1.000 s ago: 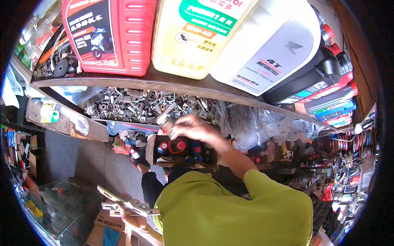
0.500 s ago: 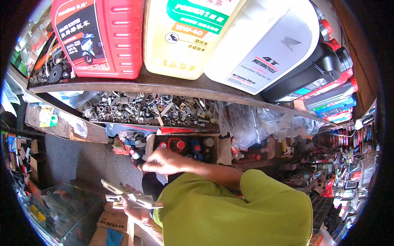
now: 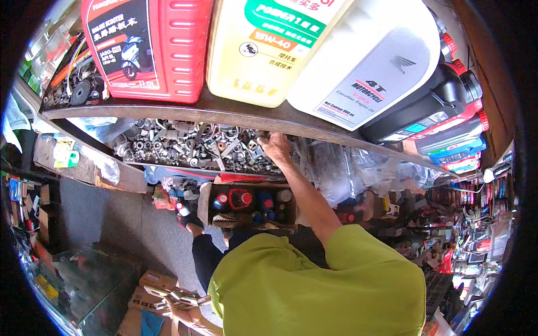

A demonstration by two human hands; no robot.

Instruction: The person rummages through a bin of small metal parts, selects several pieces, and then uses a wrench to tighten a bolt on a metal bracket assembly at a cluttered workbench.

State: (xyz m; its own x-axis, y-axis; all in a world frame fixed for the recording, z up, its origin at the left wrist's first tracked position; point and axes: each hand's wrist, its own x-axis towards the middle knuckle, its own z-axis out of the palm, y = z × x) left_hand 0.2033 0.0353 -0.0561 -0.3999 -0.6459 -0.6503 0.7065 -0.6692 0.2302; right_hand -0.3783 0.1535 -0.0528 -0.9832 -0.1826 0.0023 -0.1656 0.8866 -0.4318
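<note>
At lower left, my left hand [image 3: 180, 316] is closed around several long, flat metal pieces [image 3: 178, 297]. They fan out at angles; their exact kind is not clear. My right hand [image 3: 277, 148] reaches forward to a low shelf under the ledge. Its bent fingers are down among a heap of small metal hardware [image 3: 193, 147], made up of nuts, bolts, rings and brackets. The fingertips are partly hidden there, and I cannot make out what is between them.
Red [image 3: 176, 50], cream [image 3: 269, 61] and grey-white [image 3: 364, 67] oil bottles stand on the ledge [image 3: 224, 116] above. Clear plastic bags [image 3: 336, 168] hang right of the hardware. Below sits a cardboard box [image 3: 206, 204] of bottles. A glass case [image 3: 92, 288] stands at lower left.
My right hand has gone from above the floor, near my left hand, forward and right into the hardware. My left hand has dropped lower with the metal pieces.
</note>
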